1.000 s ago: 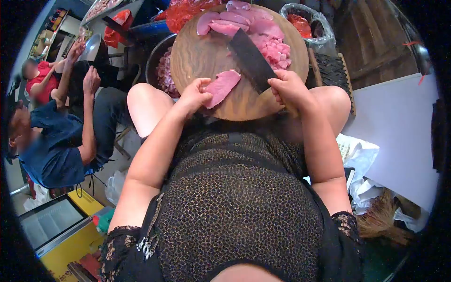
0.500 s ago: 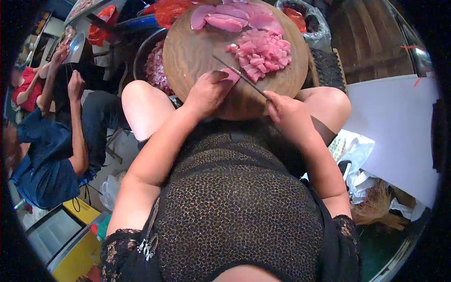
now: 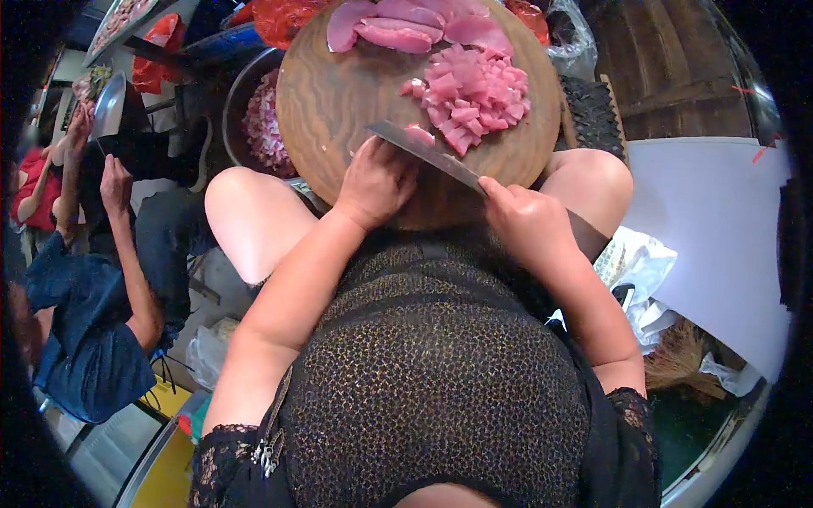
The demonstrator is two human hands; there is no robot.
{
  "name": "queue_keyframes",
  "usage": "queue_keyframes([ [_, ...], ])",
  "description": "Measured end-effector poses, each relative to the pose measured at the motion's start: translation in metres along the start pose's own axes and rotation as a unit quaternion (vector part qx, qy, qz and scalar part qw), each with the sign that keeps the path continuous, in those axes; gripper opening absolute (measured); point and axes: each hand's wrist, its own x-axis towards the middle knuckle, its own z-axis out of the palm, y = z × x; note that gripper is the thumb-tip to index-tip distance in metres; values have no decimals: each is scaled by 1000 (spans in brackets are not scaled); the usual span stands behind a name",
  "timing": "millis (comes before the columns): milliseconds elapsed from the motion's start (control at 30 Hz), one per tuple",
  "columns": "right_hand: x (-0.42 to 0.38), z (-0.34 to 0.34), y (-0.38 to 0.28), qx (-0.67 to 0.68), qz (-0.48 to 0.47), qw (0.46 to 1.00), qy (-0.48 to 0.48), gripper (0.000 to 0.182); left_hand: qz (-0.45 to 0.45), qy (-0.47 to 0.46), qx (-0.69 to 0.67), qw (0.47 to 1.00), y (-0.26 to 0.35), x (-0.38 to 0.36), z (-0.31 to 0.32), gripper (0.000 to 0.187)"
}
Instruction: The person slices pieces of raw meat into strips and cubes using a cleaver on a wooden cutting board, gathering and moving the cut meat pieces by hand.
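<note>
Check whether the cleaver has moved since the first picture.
Yes: judged against the round board, the cleaver has come nearer the person. Its blade first hid part of the diced meat; now it is on the pile's near side.

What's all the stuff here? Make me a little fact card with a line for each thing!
Board: thick round brown wooden board
Right hand: grips a dark flat metal cleaver
Left hand: fingers bent, right by the blade; what is under them is mostly hidden
Far edge of board: smooth pink meat slices
Nearer than the slices: heap of small pink meat chunks
Left of board: round metal bowl holding pink-and-white pieces
Also there: person in a dark blue top
</note>
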Motion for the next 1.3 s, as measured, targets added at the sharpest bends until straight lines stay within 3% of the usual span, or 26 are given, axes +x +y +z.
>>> queue_keyframes([
  [333,24,0,5,50,35,993,-102,18,-47,-13,-54,997,-6,-4,5,40],
  [400,44,7,-2,44,60,982,-171,15,-54,16,-61,997,-5,-4,6,37],
  [533,80,29,-12,57,43,984,-162,15,-24,40,-16,999,-5,0,2,32],
  [600,89,30,-12,72,54,985,-145,28,-35,3,-52,998,-5,-1,-1,30],
  [633,86,27,-11,71,52,986,-142,28,-34,34,-80,996,-3,0,-1,27],
  [733,59,16,-2,97,33,994,-26,25,-58,13,-72,996,2,-6,-5,26],
  [867,20,-4,5,69,31,994,-73,25,-50,-9,-78,996,-8,-14,7,36],
  [967,4,-7,7,62,38,992,-101,26,-34,51,-84,995,4,-3,-6,30],
  [1167,15,-19,3,43,39,990,-125,30,-63,57,-103,991,4,-3,-6,30],
  [1233,27,-23,-2,33,38,993,-109,25,-3,48,-13,999,1,-5,-5,32],
  [1300,46,-23,-6,23,34,991,-131,22,-3,49,-22,999,1,-3,-7,33],
])
